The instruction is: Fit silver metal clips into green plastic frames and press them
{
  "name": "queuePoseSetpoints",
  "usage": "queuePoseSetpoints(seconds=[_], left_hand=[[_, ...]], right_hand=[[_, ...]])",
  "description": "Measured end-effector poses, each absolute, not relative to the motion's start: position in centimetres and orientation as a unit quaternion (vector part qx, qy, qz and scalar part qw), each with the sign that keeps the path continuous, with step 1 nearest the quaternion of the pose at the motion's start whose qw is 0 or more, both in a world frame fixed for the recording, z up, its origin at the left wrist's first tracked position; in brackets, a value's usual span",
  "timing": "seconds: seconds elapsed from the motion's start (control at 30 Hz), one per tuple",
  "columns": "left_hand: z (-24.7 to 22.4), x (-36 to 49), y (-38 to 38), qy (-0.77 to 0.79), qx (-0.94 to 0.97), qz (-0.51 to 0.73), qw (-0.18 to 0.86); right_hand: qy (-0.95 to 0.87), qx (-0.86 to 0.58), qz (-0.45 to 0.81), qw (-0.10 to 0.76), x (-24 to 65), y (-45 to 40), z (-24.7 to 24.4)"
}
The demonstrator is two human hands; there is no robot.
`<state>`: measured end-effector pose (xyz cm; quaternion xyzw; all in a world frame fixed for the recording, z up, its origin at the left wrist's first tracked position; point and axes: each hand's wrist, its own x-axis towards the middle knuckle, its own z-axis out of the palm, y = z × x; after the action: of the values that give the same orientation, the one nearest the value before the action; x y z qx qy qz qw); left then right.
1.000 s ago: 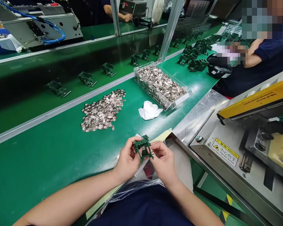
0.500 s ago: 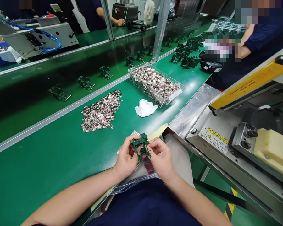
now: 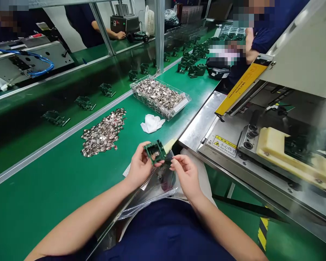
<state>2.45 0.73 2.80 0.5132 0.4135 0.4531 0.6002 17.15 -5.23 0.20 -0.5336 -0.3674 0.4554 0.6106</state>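
Observation:
My left hand [image 3: 139, 168] grips a green circuit board assembly [image 3: 161, 149], boxy with an open middle, and holds it tilted above my lap. Just to its right, apart from the board, is my right hand [image 3: 187, 175]. Its thumb and fingertips are pinched together, and I cannot make out whether something small is between them. Under the hands lie clear plastic film [image 3: 149, 204] and a strip of small metal parts [image 3: 149, 178]. A loose heap of small silvery metal pieces [image 3: 101, 134] lies on the green table beyond my left hand.
A clear plastic tray [image 3: 176, 113] full of the same pieces stands behind a crumpled white cloth [image 3: 152, 124]. Several board assemblies [image 3: 85, 103] sit along the green belt. A press machine [image 3: 250, 145] with a hand-injury warning label stands at right. Co-workers are at the back.
My right hand has come away from the board assembly, which it was touching before. My left hand has turned and tilted the board. The view has swung to the right.

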Motion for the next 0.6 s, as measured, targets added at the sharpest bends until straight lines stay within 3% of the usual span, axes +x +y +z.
queuePoseSetpoints(seconds=[0.2,0.6], left_hand=[[1.1,2.0,3.4,0.429,0.490,0.505,0.566],[0.8,2.1,3.7,0.424,0.481,0.490,0.591]], right_hand=[[-0.402,-0.522,0.539,0.525,15.9,-4.7,-3.8],[-0.456,-0.517,0.472,0.550,14.2,-4.0,-5.2]])
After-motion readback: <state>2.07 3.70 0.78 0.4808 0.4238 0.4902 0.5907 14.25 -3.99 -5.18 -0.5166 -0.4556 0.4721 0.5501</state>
